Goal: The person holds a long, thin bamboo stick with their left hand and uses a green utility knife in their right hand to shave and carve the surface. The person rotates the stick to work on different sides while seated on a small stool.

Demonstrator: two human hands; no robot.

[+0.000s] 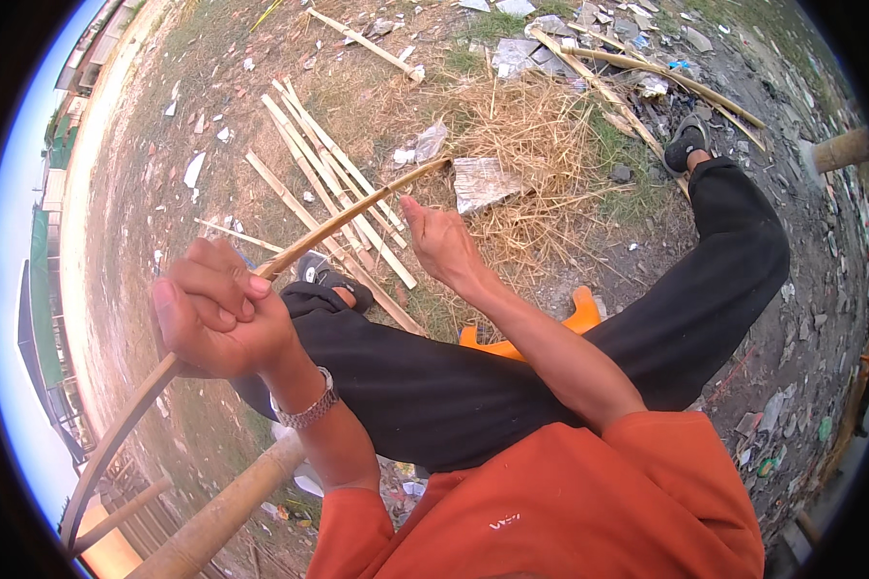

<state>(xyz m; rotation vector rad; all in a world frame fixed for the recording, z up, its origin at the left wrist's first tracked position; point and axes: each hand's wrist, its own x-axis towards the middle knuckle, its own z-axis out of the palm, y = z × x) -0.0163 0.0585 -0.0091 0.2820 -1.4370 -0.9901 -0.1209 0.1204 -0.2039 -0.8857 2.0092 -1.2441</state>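
Note:
My left hand (227,314), a metal-banded watch (309,400) on its wrist, is closed around a long, narrow bamboo strip (343,217). The strip slants from the lower left, behind my fingers, up to a point beyond my right hand. My right hand (444,249) is closed in a fist just below the strip's far part, its thumb close to the strip. Whatever lies inside that fist is hidden. On the ground past my left hand lie several pale split bamboo strips (323,159), roughly side by side.
An orange plastic seat (581,311) shows between my legs. Straw-like shavings (526,145) and a flat board piece (485,183) lie ahead. Longer bamboo pieces (599,87) rest at the upper right. Thick bamboo poles (227,502) stand at lower left and far right (843,151). Rubble litters the ground.

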